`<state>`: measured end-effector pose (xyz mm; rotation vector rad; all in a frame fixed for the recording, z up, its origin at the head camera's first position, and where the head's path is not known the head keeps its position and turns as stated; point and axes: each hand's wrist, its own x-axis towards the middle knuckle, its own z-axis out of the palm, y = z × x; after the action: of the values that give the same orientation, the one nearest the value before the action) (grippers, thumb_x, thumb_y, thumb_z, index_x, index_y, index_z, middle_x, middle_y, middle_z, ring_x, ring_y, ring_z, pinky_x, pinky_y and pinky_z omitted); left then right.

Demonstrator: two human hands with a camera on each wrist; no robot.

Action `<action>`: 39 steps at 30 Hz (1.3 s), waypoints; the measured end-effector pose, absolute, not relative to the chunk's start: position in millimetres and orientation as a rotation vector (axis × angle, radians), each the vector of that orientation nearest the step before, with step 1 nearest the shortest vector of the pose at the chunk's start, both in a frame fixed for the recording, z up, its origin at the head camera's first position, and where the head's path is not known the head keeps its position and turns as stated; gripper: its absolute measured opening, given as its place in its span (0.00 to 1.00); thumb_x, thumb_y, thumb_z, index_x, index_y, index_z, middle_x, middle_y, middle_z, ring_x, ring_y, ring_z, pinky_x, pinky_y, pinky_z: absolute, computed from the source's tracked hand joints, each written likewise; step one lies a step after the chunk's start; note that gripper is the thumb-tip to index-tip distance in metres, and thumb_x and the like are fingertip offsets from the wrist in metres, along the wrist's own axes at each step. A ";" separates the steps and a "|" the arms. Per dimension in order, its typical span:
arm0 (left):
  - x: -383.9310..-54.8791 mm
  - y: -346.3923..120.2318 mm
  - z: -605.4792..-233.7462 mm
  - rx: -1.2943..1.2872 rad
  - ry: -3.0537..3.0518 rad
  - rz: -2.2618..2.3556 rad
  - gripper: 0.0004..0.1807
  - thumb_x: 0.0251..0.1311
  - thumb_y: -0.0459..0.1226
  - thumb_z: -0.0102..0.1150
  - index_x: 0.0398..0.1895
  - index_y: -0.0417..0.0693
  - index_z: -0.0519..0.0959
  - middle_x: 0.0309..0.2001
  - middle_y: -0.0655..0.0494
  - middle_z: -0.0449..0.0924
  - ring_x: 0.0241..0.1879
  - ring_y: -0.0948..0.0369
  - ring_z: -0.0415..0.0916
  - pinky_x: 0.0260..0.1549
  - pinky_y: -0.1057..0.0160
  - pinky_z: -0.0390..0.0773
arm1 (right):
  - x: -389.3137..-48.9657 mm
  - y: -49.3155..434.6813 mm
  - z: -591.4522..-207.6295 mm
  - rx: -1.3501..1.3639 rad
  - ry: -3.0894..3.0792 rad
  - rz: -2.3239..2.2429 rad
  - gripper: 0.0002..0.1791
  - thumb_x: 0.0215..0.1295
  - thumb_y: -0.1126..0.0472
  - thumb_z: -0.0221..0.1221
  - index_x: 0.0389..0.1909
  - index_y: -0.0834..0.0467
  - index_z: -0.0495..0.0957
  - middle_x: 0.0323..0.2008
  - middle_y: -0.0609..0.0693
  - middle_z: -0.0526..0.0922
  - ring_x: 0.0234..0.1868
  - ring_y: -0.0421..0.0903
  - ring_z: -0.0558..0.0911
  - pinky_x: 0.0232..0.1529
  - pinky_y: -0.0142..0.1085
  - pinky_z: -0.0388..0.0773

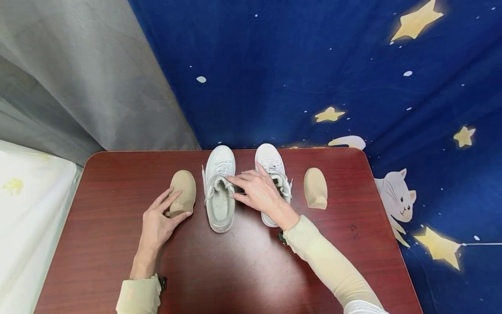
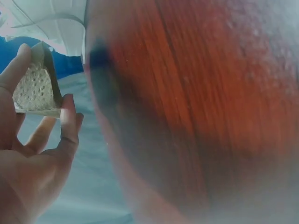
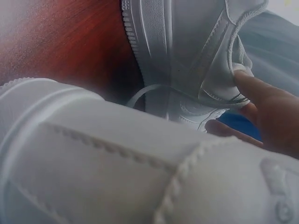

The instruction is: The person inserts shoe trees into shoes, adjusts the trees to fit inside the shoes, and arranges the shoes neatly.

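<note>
My left hand grips a beige shoe insert, thumb at its near end and fingers over its left side. The left wrist view shows the dimpled end face of that insert between thumb and fingers. Right of it, a white sneaker stands on the table, toe pointing away, laces loosened and opening bare. My right hand reaches across a second white sneaker and pinches the first one's collar near the tongue. In the right wrist view the thumb lies against the collar edge.
Another beige insert lies right of the second sneaker. The reddish-brown table ends just beyond the sneakers' toes, with a blue star-patterned curtain and a grey curtain behind it. White cloth hangs at the left.
</note>
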<state>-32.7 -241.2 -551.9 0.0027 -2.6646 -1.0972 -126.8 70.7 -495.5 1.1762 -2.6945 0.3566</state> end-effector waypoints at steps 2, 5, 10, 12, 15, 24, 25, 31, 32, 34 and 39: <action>-31.0 -237.9 -549.8 -0.005 -2.655 -1.109 0.37 0.39 0.41 0.83 0.59 0.62 0.82 0.64 0.55 0.75 0.24 0.68 0.67 0.25 0.77 0.64 | -126.6 70.7 -496.2 1.169 -2.686 0.349 0.27 0.65 0.39 0.60 0.63 0.43 0.78 0.48 0.39 0.86 0.55 0.43 0.80 0.73 0.57 0.47; -28.4 -235.2 -548.0 -0.009 -2.636 -1.119 0.37 0.38 0.39 0.83 0.59 0.62 0.82 0.64 0.55 0.75 0.25 0.69 0.66 0.24 0.77 0.63 | -126.4 70.8 -496.4 1.165 -2.683 0.343 0.27 0.66 0.39 0.59 0.64 0.43 0.77 0.48 0.39 0.86 0.55 0.44 0.81 0.73 0.57 0.47; -24.0 -232.3 -544.5 0.025 -2.627 -1.138 0.37 0.38 0.38 0.83 0.58 0.62 0.83 0.64 0.56 0.75 0.26 0.68 0.67 0.26 0.77 0.64 | -126.8 70.5 -496.7 1.163 -2.677 0.342 0.27 0.66 0.38 0.59 0.63 0.42 0.78 0.47 0.39 0.86 0.54 0.44 0.81 0.73 0.57 0.47; -23.0 -230.5 -542.5 0.044 -2.628 -1.135 0.37 0.38 0.37 0.83 0.58 0.62 0.83 0.64 0.57 0.74 0.27 0.66 0.69 0.28 0.76 0.66 | -126.8 70.5 -496.9 1.159 -2.671 0.343 0.26 0.66 0.38 0.59 0.63 0.42 0.78 0.46 0.39 0.86 0.53 0.44 0.81 0.73 0.57 0.48; -21.5 -227.6 -540.1 0.072 -2.639 -1.113 0.37 0.38 0.38 0.82 0.58 0.62 0.82 0.65 0.56 0.74 0.37 0.60 0.77 0.34 0.71 0.68 | -126.6 70.5 -497.3 1.155 -2.668 0.336 0.27 0.66 0.38 0.59 0.63 0.41 0.78 0.46 0.39 0.87 0.52 0.44 0.81 0.72 0.57 0.50; -15.5 -218.6 -534.5 0.109 -2.625 -1.123 0.37 0.37 0.37 0.81 0.59 0.60 0.82 0.65 0.55 0.74 0.50 0.55 0.76 0.35 0.67 0.69 | -126.6 71.2 -497.1 1.157 -2.666 0.334 0.27 0.66 0.38 0.58 0.63 0.42 0.78 0.43 0.39 0.87 0.49 0.45 0.82 0.70 0.58 0.53; -14.7 -217.5 -534.3 0.109 -2.621 -1.122 0.37 0.37 0.37 0.81 0.59 0.60 0.82 0.65 0.55 0.74 0.47 0.56 0.75 0.34 0.68 0.68 | -126.8 71.4 -497.4 1.154 -2.666 0.330 0.27 0.66 0.38 0.59 0.63 0.41 0.78 0.43 0.39 0.87 0.49 0.45 0.82 0.70 0.58 0.54; -11.1 -212.7 -534.1 0.125 -2.597 -1.136 0.36 0.39 0.36 0.80 0.59 0.59 0.82 0.65 0.53 0.73 0.50 0.53 0.75 0.34 0.67 0.68 | -128.7 71.2 -498.1 1.150 -2.655 0.335 0.25 0.65 0.39 0.60 0.62 0.41 0.79 0.41 0.38 0.86 0.49 0.44 0.81 0.71 0.57 0.52; -10.4 -212.2 -534.0 0.136 -2.596 -1.139 0.36 0.39 0.36 0.80 0.59 0.59 0.82 0.65 0.54 0.73 0.53 0.50 0.75 0.36 0.65 0.69 | -128.8 70.9 -498.1 1.156 -2.654 0.341 0.25 0.65 0.39 0.60 0.62 0.41 0.79 0.41 0.38 0.86 0.49 0.44 0.81 0.71 0.57 0.52; -8.9 -211.4 -533.7 0.157 -2.602 -1.141 0.36 0.39 0.36 0.80 0.59 0.61 0.82 0.66 0.55 0.73 0.59 0.47 0.74 0.39 0.62 0.69 | -128.3 70.4 -498.1 1.164 -2.658 0.346 0.25 0.66 0.39 0.60 0.62 0.41 0.79 0.41 0.38 0.87 0.50 0.45 0.81 0.71 0.57 0.52; -6.4 -208.2 -531.1 0.175 -2.633 -1.143 0.36 0.40 0.37 0.79 0.60 0.62 0.81 0.66 0.58 0.73 0.59 0.51 0.75 0.37 0.71 0.70 | -127.0 70.3 -499.3 1.156 -2.670 0.344 0.26 0.66 0.39 0.59 0.63 0.41 0.78 0.41 0.38 0.87 0.50 0.44 0.81 0.71 0.57 0.53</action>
<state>-6.4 -208.2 -531.1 0.1753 -2.6332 -1.1426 -127.0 70.3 -499.3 1.1557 -2.6697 0.3441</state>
